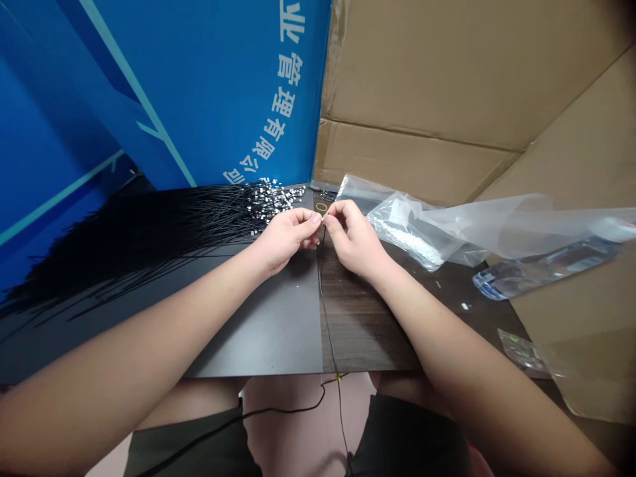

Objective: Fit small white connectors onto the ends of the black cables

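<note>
My left hand (293,240) and my right hand (352,240) meet fingertip to fingertip above the table. Between their pinched fingers is the upper end of a thin black wire (325,306), with a tiny pale piece, perhaps a connector, at the left fingertips. From there the wire runs down over the table edge toward the lap. The right thumb and forefinger close on the wire. Left of my left hand lies a large bundle of black wires (149,222) whose near ends carry small white connectors (271,199).
Clear plastic bags (412,228) and a clear plastic bottle (546,265) lie at the right. A yellow ring (321,207) sits behind my hands. Further right is a small packet (521,350). A blue panel (199,86) and cardboard (427,73) stand behind.
</note>
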Demonstrator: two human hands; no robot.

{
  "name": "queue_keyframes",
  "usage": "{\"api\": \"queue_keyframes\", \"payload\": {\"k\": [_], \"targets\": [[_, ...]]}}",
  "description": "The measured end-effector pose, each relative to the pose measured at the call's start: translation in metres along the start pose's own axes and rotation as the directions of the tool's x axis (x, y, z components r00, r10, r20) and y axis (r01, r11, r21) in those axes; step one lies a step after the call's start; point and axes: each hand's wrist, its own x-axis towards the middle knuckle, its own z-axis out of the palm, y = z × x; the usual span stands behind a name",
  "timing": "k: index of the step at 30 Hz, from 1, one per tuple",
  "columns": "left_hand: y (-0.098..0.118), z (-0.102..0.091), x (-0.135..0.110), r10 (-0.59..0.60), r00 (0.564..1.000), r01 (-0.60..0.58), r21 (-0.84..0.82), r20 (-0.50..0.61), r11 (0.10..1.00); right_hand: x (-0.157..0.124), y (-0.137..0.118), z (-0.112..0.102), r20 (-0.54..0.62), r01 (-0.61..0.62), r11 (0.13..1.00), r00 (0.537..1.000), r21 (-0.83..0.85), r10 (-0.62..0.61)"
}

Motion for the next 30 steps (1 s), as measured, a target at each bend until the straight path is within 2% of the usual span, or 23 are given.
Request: {"api": "queue_keyframes", "payload": {"k": [13, 19, 24, 27, 30], "targets": [[0.0005, -0.0037, 0.0019, -0.043, 0.999, 0.042, -0.032, -0.028, 0.999, -0.0019, -0.0014, 0.0017, -0.047, 0.046, 0.999, 0.998, 0.021, -0.045], [-0.0005, -0.0031, 0.0016, -0.056, 0.998, 0.055, -0.036, -0.006, 0.998, -0.0022, -0.002, 0.0035, -0.076, 0.046, 0.999, 0.996, 0.002, -0.046], [-0.0014, -0.0033, 0.0024, -0.028, 0.999, 0.027, -0.051, -0.017, 0.998, -0.0028, -0.0019, 0.0047, -0.082, 0.053, 0.998, 0.995, 0.016, -0.051], [0.0007, -0.0029, 0.0022, -0.013, 0.999, 0.011, -0.036, -0.043, 0.999, -0.0025, -0.0029, 0.0056, -0.1, 0.021, 0.997, 0.995, 0.077, -0.013], [0.003, -0.0032, 0.0025, -0.005, 0.997, 0.003, -0.034, -0.073, 0.999, -0.0014, -0.0058, 0.0057, -0.121, -0.062, 0.975, 0.989, 0.214, 0.09]]}}
